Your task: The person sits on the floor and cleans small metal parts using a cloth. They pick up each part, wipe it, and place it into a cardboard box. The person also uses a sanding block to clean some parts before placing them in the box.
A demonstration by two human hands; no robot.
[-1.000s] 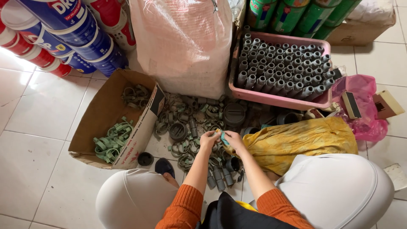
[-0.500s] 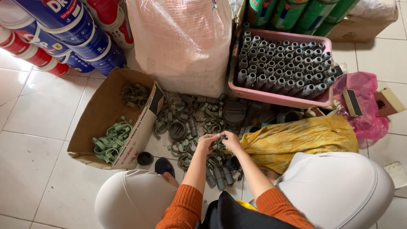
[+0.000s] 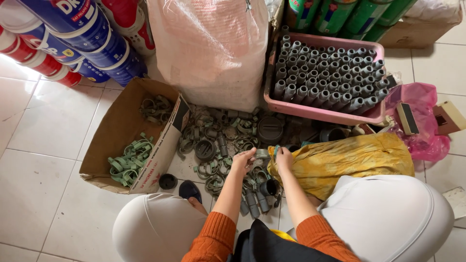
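I sit over a floor pile of dusty green pipe clamps and grey fittings. My left hand hangs over the pile with curled fingers, its fingertips at a small grey fitting; whether it grips the fitting is unclear. My right hand is closed at the edge of a yellow cloth, with a green clamp showing at its fingertips. The two hands are a short way apart.
An open cardboard box on the left holds cleaner green clamps. A pink tray of upright grey fittings stands behind, beside a big woven sack. Paint cans are stacked far left; a pink bag lies at the right.
My hands were together working one green clamp over the pile. Now they have parted, the right one shifting right toward the yellow cloth with the clamp.
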